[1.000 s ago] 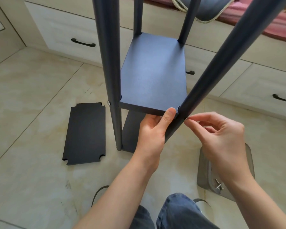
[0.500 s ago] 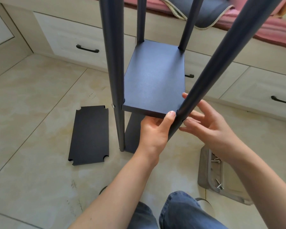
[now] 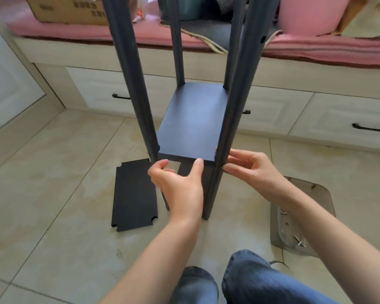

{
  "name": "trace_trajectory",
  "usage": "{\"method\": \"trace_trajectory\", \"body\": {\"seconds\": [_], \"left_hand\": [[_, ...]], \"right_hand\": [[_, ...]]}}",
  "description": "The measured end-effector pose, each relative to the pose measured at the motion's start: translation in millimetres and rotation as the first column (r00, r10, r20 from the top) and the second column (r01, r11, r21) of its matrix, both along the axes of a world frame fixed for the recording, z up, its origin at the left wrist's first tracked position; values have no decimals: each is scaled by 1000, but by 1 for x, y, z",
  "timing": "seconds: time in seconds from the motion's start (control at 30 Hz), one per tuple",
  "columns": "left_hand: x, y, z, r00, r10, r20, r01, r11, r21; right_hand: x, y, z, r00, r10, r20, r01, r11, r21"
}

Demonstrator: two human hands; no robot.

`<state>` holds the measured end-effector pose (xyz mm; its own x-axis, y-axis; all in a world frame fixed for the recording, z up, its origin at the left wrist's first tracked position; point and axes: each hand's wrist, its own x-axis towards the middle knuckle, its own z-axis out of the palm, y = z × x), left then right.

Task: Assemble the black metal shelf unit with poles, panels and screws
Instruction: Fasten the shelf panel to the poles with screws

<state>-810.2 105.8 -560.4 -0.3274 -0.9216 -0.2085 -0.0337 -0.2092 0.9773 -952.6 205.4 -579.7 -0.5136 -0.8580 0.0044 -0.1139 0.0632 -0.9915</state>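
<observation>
Spare black panel (image 3: 134, 195) lies flat on the tile floor, left of the frame, notched corners showing, not yet fitted. Near-left pole (image 3: 138, 102) upright, with a screw head visible at the joint where the mounted shelf panel (image 3: 192, 123) meets it. Left hand (image 3: 180, 187) under the shelf's front edge: thumb up against the edge, fingers loosely curled beneath, propping rather than clamping. Near-right pole (image 3: 233, 119) comes next; the shelf's front-right corner sits against it. Right hand (image 3: 248, 167) at that joint, fingertips pinched at the pole's outer side, likely seating a screw; the screw itself too small to confirm. Grey tray (image 3: 312, 187) on the floor at far right holds loose screws (image 3: 299, 242).

To do it well: keep the shelf level with the left hand so hole and corner line up, start the thread straight by finger, don't force it. Risk: cross-threading if the panel sags.
</observation>
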Motion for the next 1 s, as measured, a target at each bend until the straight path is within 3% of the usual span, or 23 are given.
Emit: {"method": "trace_trajectory", "body": {"seconds": [0.03,0.1,0.17,0.23,0.27,0.53,0.67,0.83,1.0], "left_hand": [[8,-2,3,1000,-16,24,22,961,-277],[13,-14,3,976,-111,186,211,681,-701],[6,-28,3,851,-194,488,523,400,-753],[-3,-37,3,678,-241,695,735,259,-627],[-6,-40,2,642,-244,727,766,227,-601],[-13,-43,-8,723,-192,663,690,213,-691],[-13,-39,-13,725,-127,677,688,183,-702],[-21,-28,-8,725,-68,686,679,240,-694],[-24,-29,-9,688,-58,724,713,241,-658]], "right_hand": [[-1,0,2,1000,-2,9,2,1000,2],[-1,0,5,1000,3,22,-3,1000,1],[-2,0,7,999,5,53,-4,1000,-7],[-4,0,8,997,12,72,-12,1000,-2],[-6,0,9,997,15,74,-15,1000,3],[-5,3,2,997,25,75,-27,1000,17],[-12,13,-16,961,9,276,2,999,-41],[10,5,-37,996,12,90,-29,982,188],[29,-17,-43,998,-59,-5,59,996,70]]}}
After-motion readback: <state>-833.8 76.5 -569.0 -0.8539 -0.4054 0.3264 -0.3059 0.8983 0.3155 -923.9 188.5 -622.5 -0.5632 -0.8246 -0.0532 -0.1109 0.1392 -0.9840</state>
